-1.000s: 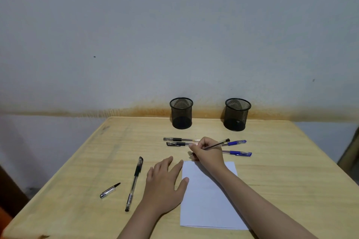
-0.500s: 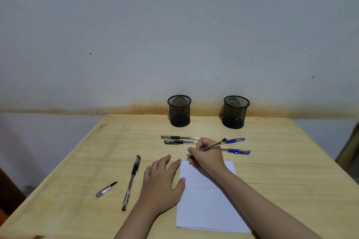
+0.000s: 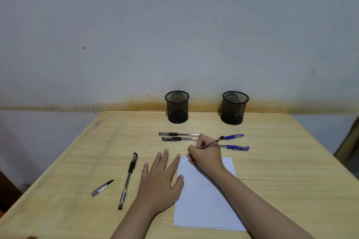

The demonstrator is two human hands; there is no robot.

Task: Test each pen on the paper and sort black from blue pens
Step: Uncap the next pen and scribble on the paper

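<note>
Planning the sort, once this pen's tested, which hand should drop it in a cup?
Probably right: the right hand already holds the pen, nearer the mesh cups; the left hand steadies the paper.

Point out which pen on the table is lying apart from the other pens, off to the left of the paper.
It is the long black-capped pen lying lengthwise just left of the left hand, beside a loose pen cap. The other resting pens lie crosswise in front of the two mesh cups.
</note>
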